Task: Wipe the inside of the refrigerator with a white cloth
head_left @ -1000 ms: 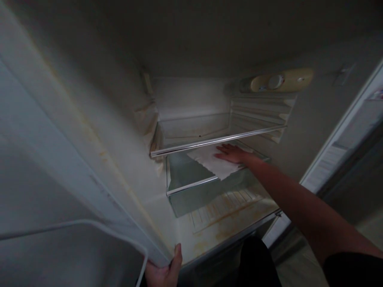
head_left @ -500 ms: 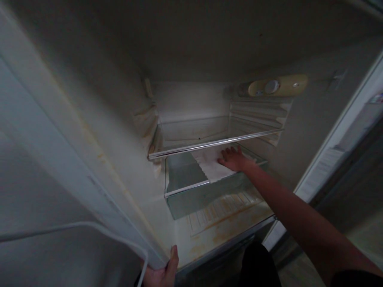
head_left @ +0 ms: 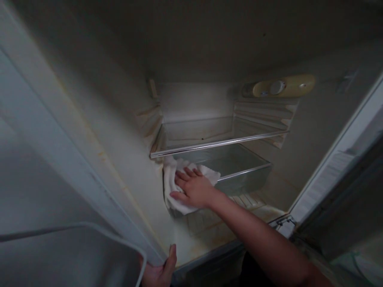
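My right hand (head_left: 196, 189) lies flat with fingers spread on a white cloth (head_left: 172, 179), pressing it against the left front part of the lower glass shelf (head_left: 239, 159). The cloth is bunched, drapes over the shelf's front edge and hides its left corner. At the bottom, my left hand (head_left: 160, 273) grips the front edge of the refrigerator's left side wall (head_left: 149, 243). Its thumb shows on the inner side, while the other fingers are mostly hidden behind the edge.
An upper glass shelf (head_left: 221, 141) with a metal-trimmed front edge sits just above my right hand. A yellowed control housing with a dial (head_left: 277, 87) juts from the right wall. A pale cable (head_left: 86, 225) hangs at the left. Brownish stains mark the refrigerator floor (head_left: 221, 239).
My right hand has swept the cloth from the right part of the lower shelf to its left front corner, bunching it up. My left hand stays on the edge.
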Tool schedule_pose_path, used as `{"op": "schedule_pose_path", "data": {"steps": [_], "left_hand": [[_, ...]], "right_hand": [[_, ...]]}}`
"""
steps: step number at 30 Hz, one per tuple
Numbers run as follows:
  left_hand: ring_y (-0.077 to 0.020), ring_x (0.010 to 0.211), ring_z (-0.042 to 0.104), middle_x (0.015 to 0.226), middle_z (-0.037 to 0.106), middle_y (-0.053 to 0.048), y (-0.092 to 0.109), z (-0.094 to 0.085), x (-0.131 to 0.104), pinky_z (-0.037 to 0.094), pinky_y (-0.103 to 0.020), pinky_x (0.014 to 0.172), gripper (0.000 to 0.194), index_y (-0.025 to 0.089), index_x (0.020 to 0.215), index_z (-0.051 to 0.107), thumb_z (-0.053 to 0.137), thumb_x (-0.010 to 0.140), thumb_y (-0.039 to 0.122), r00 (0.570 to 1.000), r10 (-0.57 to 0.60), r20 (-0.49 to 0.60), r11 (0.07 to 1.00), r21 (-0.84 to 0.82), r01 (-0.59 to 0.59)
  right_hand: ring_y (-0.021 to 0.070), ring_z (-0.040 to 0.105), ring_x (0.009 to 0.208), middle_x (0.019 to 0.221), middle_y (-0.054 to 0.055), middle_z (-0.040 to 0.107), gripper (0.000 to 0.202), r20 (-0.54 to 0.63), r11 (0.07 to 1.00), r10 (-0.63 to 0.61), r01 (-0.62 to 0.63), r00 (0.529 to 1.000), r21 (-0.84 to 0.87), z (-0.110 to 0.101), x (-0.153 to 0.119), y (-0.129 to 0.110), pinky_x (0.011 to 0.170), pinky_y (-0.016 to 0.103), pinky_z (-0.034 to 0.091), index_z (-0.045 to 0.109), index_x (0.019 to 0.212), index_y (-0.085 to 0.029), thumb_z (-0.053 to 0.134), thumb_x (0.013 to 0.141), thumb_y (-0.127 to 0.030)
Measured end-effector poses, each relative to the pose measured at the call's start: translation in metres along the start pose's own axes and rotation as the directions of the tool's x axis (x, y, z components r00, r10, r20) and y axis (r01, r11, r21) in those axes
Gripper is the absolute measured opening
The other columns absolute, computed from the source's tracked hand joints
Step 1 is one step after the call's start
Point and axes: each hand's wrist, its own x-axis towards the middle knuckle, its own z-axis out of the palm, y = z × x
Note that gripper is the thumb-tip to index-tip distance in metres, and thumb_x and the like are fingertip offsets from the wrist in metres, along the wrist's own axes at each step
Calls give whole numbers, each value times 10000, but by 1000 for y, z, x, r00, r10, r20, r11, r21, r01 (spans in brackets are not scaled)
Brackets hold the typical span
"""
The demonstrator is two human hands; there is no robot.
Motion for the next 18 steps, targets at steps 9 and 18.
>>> {"op": "schedule_pose_path", "data": {"steps": [9,18], "left_hand": [[-241,713,726,754,733,-74,0,0,2,636,-331,695,435,156,904,637,832,646,447,992,126,-11,989,81,-125],[-264,800,736,816,739,-94,-26,-4,2,628,-342,756,542,142,1018,650,846,655,494,992,121,30,992,40,-122]], "right_hand": [[333,350,1479,1597,81,395,663,-112,753,640,-649,760,-104,-39,-111,161,1203,542,256,475,1520,-246,355,994,-631],[338,428,1380,1418,83,589,503,-510,810,454,-577,731,-106,0,-129,134,1191,580,231,623,1374,-228,460,993,-515]]}}
